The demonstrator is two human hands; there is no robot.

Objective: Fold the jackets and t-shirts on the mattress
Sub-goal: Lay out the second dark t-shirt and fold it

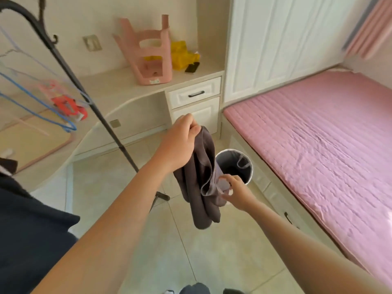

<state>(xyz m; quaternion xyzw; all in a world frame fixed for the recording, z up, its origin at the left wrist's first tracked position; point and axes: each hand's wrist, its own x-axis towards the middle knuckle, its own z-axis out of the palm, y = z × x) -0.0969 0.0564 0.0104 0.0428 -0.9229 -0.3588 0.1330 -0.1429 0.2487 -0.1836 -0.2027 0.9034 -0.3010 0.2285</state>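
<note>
While you stand on the floor tiles, your right hand (236, 193) is the nearer one, its fingers (228, 179) curled into a lower fold of the dark grey garment (199, 202). A little farther, your left hand (180, 143) pinches the top of the same cloth, so both are grasping it. The garment hangs in the air with its long axis running down from the left hand, in front of the round laundry basket (251, 172) on the floor. The coming move, I judge, turns on the pink mattress (318, 145), which lies to the right of both hands, on your right hand's side, its long front edge closest. Count one garment, one basket and two hands; no clothes show on the mattress. Whether the garment is a jacket or a t-shirt I cannot tell. Farthest, the bench (118, 85) carries one upturned pink stool (148, 54).
</note>
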